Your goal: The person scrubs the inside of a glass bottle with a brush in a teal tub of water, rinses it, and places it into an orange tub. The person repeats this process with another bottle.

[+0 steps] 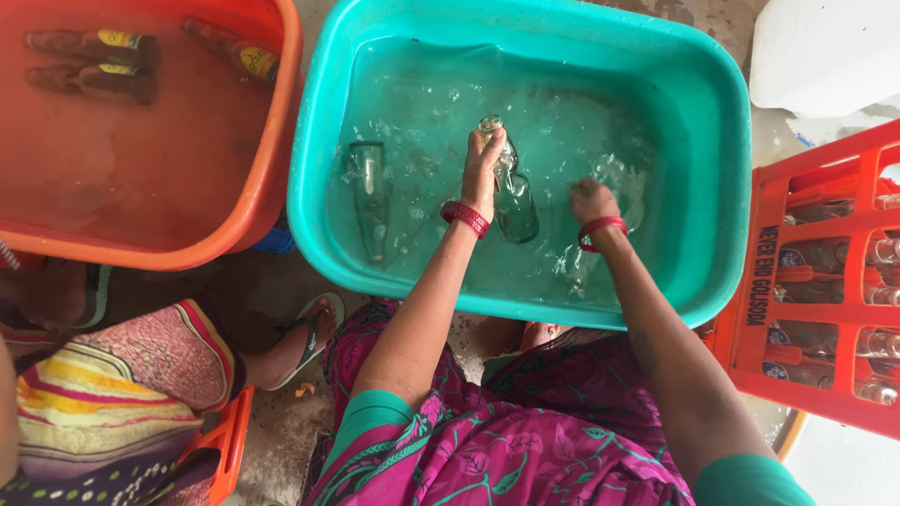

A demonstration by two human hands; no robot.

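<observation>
Your left hand is closed around the neck of a clear glass bottle, which stands tilted in the soapy water near the middle of the teal plastic tub, mouth toward twelve o'clock. Your right hand sits at about three o'clock from that bottle, fingers curled down into churning water; you cannot tell from here whether it grips anything beneath the foam.

The risks lie in wet glass. A soapy neck could slip through your left hand and knock the tub floor, or strike the second clear bottle lying submerged at nine o'clock. If either chips, splinters would hide under the suds where your right hand works blind. Your glass-like red bangles could also clack against the bottle.

Outside the tub, the red crate of bottles stands close at three o'clock, and an orange tub holding brown bottles at ten o'clock; a wide elbow swing could jar either.
</observation>
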